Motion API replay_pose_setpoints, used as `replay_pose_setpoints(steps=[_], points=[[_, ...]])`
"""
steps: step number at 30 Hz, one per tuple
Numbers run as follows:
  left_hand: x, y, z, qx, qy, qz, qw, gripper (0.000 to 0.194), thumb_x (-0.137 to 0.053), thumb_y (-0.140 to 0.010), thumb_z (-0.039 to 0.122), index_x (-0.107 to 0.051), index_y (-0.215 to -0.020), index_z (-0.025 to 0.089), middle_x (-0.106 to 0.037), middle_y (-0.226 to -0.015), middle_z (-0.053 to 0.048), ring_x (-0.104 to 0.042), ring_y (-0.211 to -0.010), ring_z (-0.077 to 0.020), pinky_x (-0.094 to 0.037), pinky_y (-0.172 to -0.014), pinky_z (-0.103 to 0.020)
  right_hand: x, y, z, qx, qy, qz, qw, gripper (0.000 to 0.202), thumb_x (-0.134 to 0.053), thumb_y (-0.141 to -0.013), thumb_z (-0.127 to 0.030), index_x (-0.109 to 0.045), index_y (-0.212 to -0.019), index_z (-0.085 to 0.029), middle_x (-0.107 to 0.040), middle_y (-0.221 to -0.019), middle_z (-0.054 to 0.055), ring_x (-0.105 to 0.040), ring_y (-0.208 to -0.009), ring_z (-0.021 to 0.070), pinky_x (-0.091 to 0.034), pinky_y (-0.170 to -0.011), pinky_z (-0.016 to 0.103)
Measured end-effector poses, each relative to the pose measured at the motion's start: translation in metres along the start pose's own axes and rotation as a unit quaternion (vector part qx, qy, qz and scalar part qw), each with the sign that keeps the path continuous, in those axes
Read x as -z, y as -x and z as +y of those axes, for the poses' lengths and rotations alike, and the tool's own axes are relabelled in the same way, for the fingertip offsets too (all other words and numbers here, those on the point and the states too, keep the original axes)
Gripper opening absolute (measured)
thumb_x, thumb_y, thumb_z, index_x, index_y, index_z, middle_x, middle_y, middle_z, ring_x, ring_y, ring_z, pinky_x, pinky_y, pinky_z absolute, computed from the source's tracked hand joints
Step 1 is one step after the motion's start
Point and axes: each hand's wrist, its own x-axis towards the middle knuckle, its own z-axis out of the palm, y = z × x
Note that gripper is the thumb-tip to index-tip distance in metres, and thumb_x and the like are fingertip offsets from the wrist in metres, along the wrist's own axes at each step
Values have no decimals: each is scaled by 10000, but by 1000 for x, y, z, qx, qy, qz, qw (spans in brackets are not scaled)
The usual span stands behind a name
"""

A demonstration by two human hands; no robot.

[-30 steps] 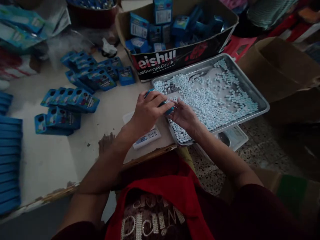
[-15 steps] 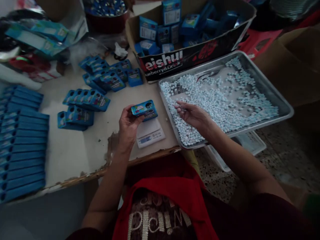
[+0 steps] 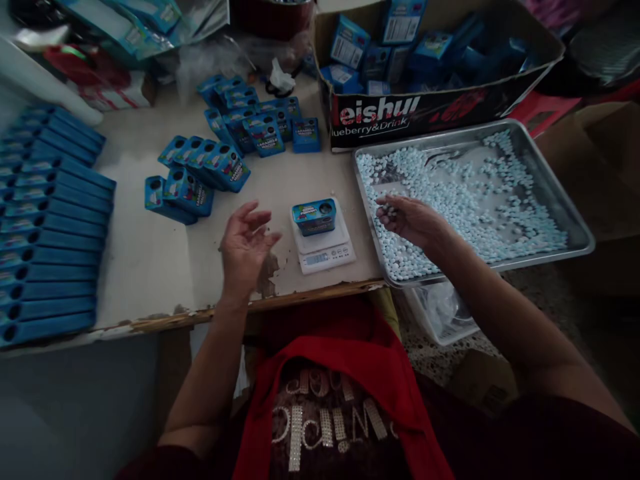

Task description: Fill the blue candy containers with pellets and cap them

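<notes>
Blue box [image 3: 313, 223] sits on the scale [image 3: 327, 260], untouched by either hand. Left hand [image 3: 247, 247] is just beside it, fingers spread wide, nothing in them. Right hand [image 3: 407, 217] is over the near-left part of the tray [image 3: 583, 237], fingers curled in around a few pellets [image 3: 388, 212].

Risks, my judgement: pellets slip out of a loose grip and land on the scale or table [image 3: 145, 280], throwing off a reading; left fingers clip the box and shift it; tray looks to overhang the table edge, so a hard push on its outer side could tip it; left forearm swinging wide could topple leaning boxes.

Counts: hands 2, scale 1, box on scale 1, tray 1, black carton [image 3: 375, 120] 1. Front group [image 3: 230, 168] looks like 6 boxes. Back group [image 3: 265, 133], roughly ten, overlap hides some. Left stack [image 3: 55, 267] and carton contents: many, can't count exactly. Pellets in tray: far too many. Held pellets: number unclear. Display digits unreadable.
</notes>
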Motion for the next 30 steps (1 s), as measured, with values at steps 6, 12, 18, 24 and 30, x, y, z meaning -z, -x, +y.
replay_pose_setpoints(steps=[6,12,18,24,30], points=[[60,24,11,65,-26,175,982,445,-1009,-704,290,-827,-1100,200,-850,-1026,-46,-792,-986,-198,-666,-986,-342,-27,-18,-23,-1,59,-24,998,221,-610,-1084,-23,-787,-981,-106,-729,-723,26,-597,-530,49,-474,-484,97],[88,35,15,54,-75,228,969,465,-1014,-643,353,-821,-1038,202,-843,-958,-38,-797,-930,-221,-693,-949,-389,-55,-56,-34,15,79,-21,997,220,-601,-1073,-7,-749,-978,-138,-742,-745,14,-630,-581,51,-497,-535,100],[94,37,10,25,-83,211,974,448,-1008,-707,311,-819,-1087,169,-841,-965,-41,-782,-889,-179,-674,-925,-333,-50,-48,-29,54,182,-63,980,110,-762,-1039,-89,-777,-964,-168,-746,-747,-4,-631,-590,62,-519,-556,124],[71,29,9,22,-53,146,988,344,-928,-812,193,-817,-1137,166,-848,-1004,-42,-800,-949,-171,-667,-924,-298,-44,-24,-36,133,235,-108,957,206,-924,-988,-323,-784,-921,-189,-691,-717,-23,-561,-558,58,-468,-509,151],[53,20,9,14,-69,100,993,298,-936,-839,288,-825,-1112,242,-855,-1037,-22,-829,-1001,-209,-683,-953,-343,-58,0,-57,183,424,-152,874,157,-962,-895,-163,-831,-974,-196,-694,-683,-19,-595,-614,111,-481,-574,235]])
